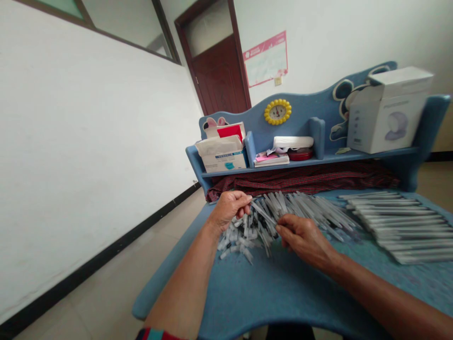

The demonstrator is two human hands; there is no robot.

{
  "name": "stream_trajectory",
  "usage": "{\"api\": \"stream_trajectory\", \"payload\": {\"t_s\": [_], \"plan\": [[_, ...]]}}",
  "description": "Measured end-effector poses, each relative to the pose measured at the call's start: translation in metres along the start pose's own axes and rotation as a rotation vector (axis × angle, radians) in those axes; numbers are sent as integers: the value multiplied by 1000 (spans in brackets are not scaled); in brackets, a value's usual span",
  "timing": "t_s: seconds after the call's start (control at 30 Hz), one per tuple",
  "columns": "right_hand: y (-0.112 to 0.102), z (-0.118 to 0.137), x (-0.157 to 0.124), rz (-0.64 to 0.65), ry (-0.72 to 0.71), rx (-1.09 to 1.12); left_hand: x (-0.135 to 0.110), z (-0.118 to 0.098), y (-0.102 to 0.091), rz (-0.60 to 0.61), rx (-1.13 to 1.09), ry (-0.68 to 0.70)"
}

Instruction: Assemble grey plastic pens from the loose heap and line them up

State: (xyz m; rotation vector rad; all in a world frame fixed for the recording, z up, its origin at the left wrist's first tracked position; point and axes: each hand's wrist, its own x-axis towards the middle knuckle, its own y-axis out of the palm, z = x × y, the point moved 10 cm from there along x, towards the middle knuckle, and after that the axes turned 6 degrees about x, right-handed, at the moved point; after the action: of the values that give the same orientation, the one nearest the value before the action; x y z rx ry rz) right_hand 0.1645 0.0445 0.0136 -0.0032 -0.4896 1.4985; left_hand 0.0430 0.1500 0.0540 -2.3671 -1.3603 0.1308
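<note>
Between my two hands a translucent pen barrel [264, 213] slants down to the right. My left hand [231, 208] is closed, thumb and finger pinching the barrel's upper left end. At its lower right end the fingers of my right hand [300, 236] are closed around it. Just under my hands lies a loose heap of clear pen caps [244, 243], with some dark small parts among them. Behind my right hand spreads a pile of translucent pen barrels [318, 210]. Farther right, pens with dark cores [406, 226] lie side by side in a stack.
The blue desk [262, 293] has a raised shelf [300, 163] at its back. On it stand a mask box [224, 156], papers [272, 159], a yellow flower-shaped clock [278, 112] and a large white box [387, 113]. Below it lies a red checked cloth [311, 180].
</note>
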Motion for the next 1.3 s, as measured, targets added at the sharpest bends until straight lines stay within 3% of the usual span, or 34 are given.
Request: {"api": "stream_trajectory", "payload": {"t_s": [0.37,0.73,0.97,1.3], "plan": [[14,-14,-1,102,285,468,-4,-7,2,66,-116,26],[24,-17,-6,217,339,573,-7,-10,8,125,-185,52],[35,-10,-11,372,331,625,-7,-10,12,148,-184,44],[43,1,-16,484,292,721,-8,-9,19,155,-225,15]]}}
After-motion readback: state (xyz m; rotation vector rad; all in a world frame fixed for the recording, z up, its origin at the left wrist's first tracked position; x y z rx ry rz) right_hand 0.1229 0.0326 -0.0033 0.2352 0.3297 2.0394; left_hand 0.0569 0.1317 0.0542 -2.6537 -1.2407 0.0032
